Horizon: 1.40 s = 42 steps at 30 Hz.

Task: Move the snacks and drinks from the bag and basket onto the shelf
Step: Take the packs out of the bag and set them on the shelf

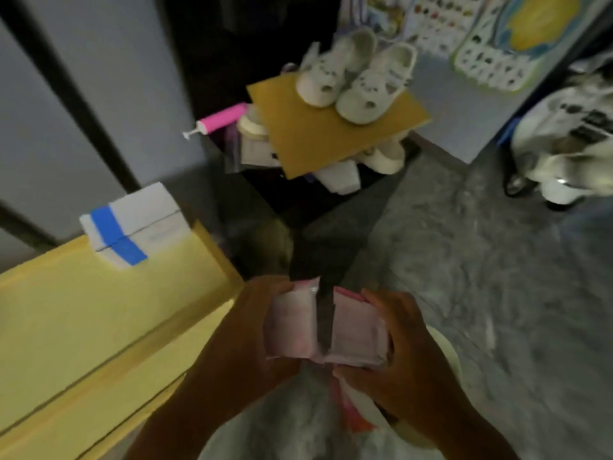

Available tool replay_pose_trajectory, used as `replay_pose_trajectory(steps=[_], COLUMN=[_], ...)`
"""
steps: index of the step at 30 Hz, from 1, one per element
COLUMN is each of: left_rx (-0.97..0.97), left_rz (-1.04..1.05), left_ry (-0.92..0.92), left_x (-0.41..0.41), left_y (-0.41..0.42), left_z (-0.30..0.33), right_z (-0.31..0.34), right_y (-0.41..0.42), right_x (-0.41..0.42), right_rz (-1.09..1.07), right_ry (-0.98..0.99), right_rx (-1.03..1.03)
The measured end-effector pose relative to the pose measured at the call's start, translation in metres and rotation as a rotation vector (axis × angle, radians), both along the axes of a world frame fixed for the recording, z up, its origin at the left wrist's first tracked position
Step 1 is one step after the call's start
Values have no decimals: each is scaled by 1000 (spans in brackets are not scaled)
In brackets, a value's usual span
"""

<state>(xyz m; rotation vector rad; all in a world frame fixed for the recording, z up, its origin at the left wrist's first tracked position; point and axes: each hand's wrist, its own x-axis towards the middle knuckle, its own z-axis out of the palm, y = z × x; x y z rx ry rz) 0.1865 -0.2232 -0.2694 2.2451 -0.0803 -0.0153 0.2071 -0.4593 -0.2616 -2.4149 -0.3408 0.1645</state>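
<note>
Holding two pink snack packs low in the middle, the left hand (245, 330) grips one pack (290, 322) and the right hand (403, 346) grips the other pack (356, 333), beside the yellow shelf (99, 313) at lower left.

Head cam, single wide-angle view, looking fwd and steeply down from the wearer's own eye level.
Both hands (328, 330) sit close in at lower centre; yellow shelf (99, 313) at left, grey floor (464, 260) right, white shoes (355, 74) farther off up top. Frame blurred. No 2nd view.
</note>
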Motion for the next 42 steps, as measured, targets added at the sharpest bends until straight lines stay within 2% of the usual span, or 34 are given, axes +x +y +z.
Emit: replay_pose_trajectory(steps=[5,10,15,20,23,27,31,35,37,40,42], left_rx=[0,133,254,269,236,183,159,63,43,62,66], left_rz=[-273,-366,-400,-411,-417,-325,-134,106,211,374,487], left_ry=[29,128,162,260,340,311,200,-12,-102,-234,-284], left_x=[20,31,37,42,41,45,45,27,15,-7,-19], left_y=[-105,-173,-211,-217,-216,-198,-142,-53,-4,68,118], left_z=[-50,-116,-163,-217,-220,-183,-102,-12,31,79,94], right_z=[-41,-99,-145,-181,-184,-166,-136,-101,-67,-44,-22], right_y=[-108,-169,-184,-186,-184,-175,-143,-73,-26,34,77], right_x=[-25,-39,-35,-23,-18,-15,-10,6,20,32,47], right_rz=[-204,-282,-291,-250,-218,-218,-148,-60,-64,238,314], right_ry=[74,179,220,295,348,284,217,56,71,159,52], right_rx=[-190,-350,-390,-405,-394,-294,-130,-50,67,22,22])
